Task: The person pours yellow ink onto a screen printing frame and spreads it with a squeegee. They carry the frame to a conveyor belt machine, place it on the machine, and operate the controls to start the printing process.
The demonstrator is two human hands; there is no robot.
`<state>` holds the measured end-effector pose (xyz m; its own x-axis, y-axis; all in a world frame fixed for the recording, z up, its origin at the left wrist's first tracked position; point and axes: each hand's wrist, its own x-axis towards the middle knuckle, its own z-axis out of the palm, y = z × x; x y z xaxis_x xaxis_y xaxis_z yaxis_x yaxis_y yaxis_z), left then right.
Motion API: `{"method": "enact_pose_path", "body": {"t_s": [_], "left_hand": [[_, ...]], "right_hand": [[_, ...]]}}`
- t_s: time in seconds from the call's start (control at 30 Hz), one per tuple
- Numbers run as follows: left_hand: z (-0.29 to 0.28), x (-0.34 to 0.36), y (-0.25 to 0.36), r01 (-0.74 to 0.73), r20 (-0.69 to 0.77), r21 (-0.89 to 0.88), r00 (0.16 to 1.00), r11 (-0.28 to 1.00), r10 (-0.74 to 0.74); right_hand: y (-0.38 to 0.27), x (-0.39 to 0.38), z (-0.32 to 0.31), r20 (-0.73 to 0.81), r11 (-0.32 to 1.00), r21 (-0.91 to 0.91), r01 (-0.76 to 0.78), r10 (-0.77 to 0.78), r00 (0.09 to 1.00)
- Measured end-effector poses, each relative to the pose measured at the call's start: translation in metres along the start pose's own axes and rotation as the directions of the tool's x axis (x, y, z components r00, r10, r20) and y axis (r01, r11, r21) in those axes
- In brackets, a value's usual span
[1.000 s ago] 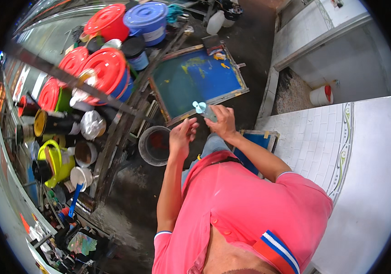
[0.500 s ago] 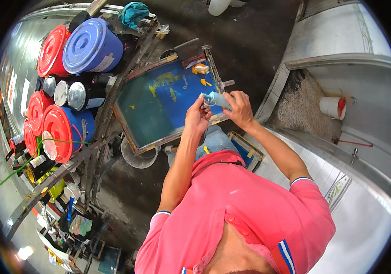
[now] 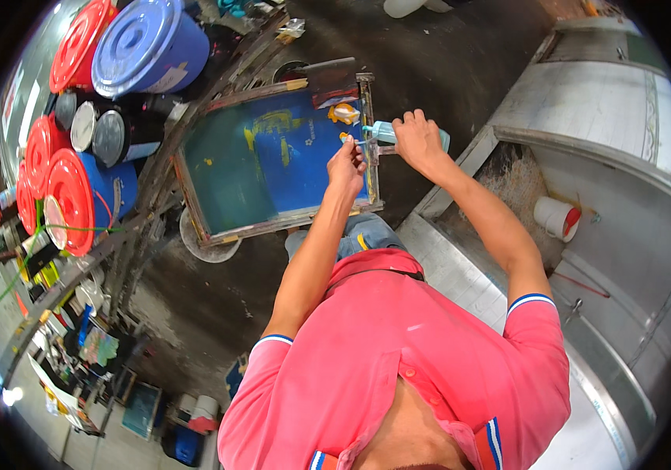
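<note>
Moved: bottle point(image 3: 385, 131), now farther up right edge of screen point(image 3: 292, 168) | right hand point(image 3: 421, 143): gripping bottle, nozzle point(image 3: 368, 129) leftward | left hand point(image 3: 345, 166): fingers bunched near nozzle, cannot tell if holding anything | beyond: bucket point(image 3: 209, 252) lower left, blue tub point(image 3: 144, 47) upper left

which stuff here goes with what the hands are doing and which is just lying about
Seems in use:
- light-blue bottle, held in the right hand
- framed blue-green panel, in front of the person

Seems just lying about:
- blue lidded bucket
- red-lidded buckets
- white bucket
</note>
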<state>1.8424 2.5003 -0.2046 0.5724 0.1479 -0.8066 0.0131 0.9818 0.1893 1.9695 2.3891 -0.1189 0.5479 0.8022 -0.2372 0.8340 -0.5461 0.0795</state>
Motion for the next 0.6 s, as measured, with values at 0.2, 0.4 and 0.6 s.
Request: {"method": "enact_pose_path", "body": {"t_s": [0.2, 0.4, 0.6], "left_hand": [[-0.001, 0.020, -0.014, 0.068, 0.011, -0.227, 0.998, 0.971, -0.068], [-0.003, 0.027, -0.015, 0.088, 0.031, -0.319, 0.996, 0.944, -0.082], [-0.006, 0.035, -0.014, 0.050, 0.028, -0.306, 0.999, 0.951, -0.044]], "right_hand": [[-0.007, 0.049, -0.013, 0.026, 0.957, -0.251, 0.143, -0.141, 0.990], [-0.011, 0.066, -0.010, 0.034, 0.927, -0.290, 0.237, -0.238, 0.971], [-0.013, 0.076, -0.019, 0.077, 0.919, -0.270, 0.289, -0.278, 0.957]]}}
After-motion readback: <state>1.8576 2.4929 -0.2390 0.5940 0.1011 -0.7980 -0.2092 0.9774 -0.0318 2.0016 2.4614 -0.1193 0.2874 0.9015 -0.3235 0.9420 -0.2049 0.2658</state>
